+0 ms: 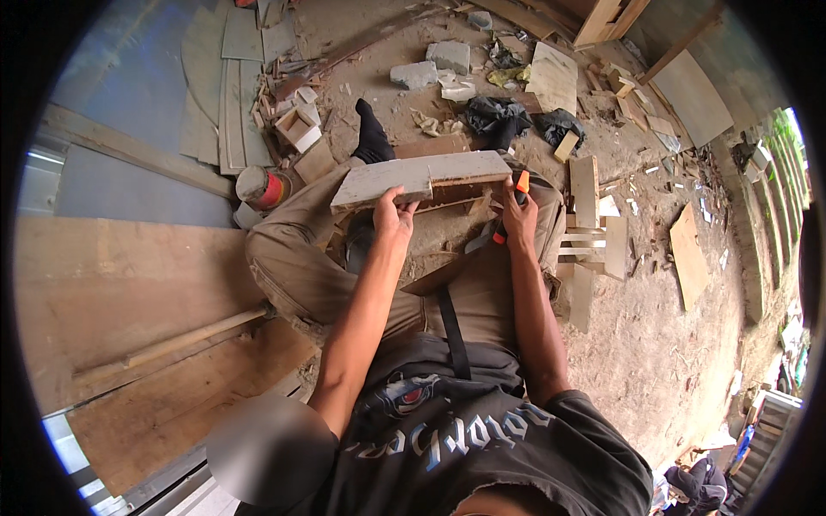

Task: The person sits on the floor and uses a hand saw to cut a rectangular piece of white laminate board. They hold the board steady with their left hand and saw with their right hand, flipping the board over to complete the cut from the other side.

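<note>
I sit on the dirt ground with my knees raised. My left hand grips the near edge of a pale, weathered wooden board that lies across my knees. A second strip of wood shows just under the board. My right hand is closed around a tool with an orange and black handle, held upright at the board's right end. What the tool's tip touches is hidden behind the board and my hand.
Large plywood sheets and a wooden stick lie to my left. A red and white can stands by my left knee. Offcuts, a slatted wooden frame, stones and dark rags litter the ground ahead and right.
</note>
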### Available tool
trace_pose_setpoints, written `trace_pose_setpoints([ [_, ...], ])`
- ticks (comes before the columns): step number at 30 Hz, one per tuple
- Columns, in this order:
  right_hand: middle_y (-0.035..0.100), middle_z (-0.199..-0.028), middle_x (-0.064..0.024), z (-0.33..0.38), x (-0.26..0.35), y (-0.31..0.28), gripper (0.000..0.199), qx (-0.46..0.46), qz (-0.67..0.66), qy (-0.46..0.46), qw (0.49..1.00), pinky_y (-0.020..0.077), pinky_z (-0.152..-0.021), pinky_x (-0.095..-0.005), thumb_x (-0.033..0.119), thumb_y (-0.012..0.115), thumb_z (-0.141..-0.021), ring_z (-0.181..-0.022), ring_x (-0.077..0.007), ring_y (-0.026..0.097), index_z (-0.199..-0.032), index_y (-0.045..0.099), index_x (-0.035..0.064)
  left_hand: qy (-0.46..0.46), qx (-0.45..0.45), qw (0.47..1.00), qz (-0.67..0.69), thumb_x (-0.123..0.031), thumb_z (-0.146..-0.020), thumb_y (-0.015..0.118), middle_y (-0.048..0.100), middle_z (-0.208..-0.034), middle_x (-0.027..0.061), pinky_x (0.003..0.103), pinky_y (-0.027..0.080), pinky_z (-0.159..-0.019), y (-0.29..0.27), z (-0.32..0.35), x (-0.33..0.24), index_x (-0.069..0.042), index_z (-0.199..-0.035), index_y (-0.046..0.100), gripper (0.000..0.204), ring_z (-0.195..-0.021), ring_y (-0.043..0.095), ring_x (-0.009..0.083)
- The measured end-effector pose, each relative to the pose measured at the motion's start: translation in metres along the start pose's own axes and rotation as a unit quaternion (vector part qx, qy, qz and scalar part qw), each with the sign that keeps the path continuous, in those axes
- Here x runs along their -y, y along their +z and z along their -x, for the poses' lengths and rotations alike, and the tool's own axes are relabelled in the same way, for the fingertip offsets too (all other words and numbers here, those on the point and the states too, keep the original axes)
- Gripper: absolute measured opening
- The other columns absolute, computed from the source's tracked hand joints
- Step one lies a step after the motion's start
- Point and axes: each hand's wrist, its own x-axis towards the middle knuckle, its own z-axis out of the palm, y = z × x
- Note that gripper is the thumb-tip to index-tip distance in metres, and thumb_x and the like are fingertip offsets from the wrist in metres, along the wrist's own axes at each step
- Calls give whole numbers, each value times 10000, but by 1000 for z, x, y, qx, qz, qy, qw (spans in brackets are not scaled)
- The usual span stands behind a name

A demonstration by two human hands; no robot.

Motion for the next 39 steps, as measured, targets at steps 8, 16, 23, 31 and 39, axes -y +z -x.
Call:
trace_pose_setpoints([
  [8,554,-661,-74,19,34,7,318,-116,77,-168,976,449,-609,-331,310,686,-954,-648,-131,497,-907,624,2,-32,-51,998,-1,19,-829,656,540,-1166,146,541,541,-1001,34,5,25,-20,-1135,528,334,-1078,581,298],
  [16,548,-656,-59,26,42,2,310,-92,107,-180,973,445,-611,-319,288,699,-948,-655,-126,500,-905,625,-10,-45,-93,992,-67,-36,-853,644,525,-1190,218,522,582,-936,8,-52,32,52,-1143,512,330,-1123,568,367],
  [23,445,-635,50,56,63,12,422,54,76,-95,991,323,-517,-273,367,698,-954,-611,-54,379,-765,569,12,-96,-29,975,-199,-261,-897,740,522,-1221,188,485,615,-786,18,-56,-1,-51,-1290,505,504,-1002,643,287],
  [31,404,-611,72,80,37,23,495,194,67,-13,979,277,-486,-283,435,664,-965,-590,-48,346,-725,544,19,466,102,327,-816,-402,-731,848,338,-1579,154,612,326,-1093,49,-56,-48,-100,-1428,439,863,-1395,411,317],
  [39,384,-622,48,82,39,27,490,253,108,7,961,314,-516,-294,425,654,-970,-627,-63,366,-743,558,2,320,136,348,-871,-191,-740,801,538,-1255,160,516,447,-1007,51,-155,-74,-59,-1174,560,513,-1231,514,367],
])
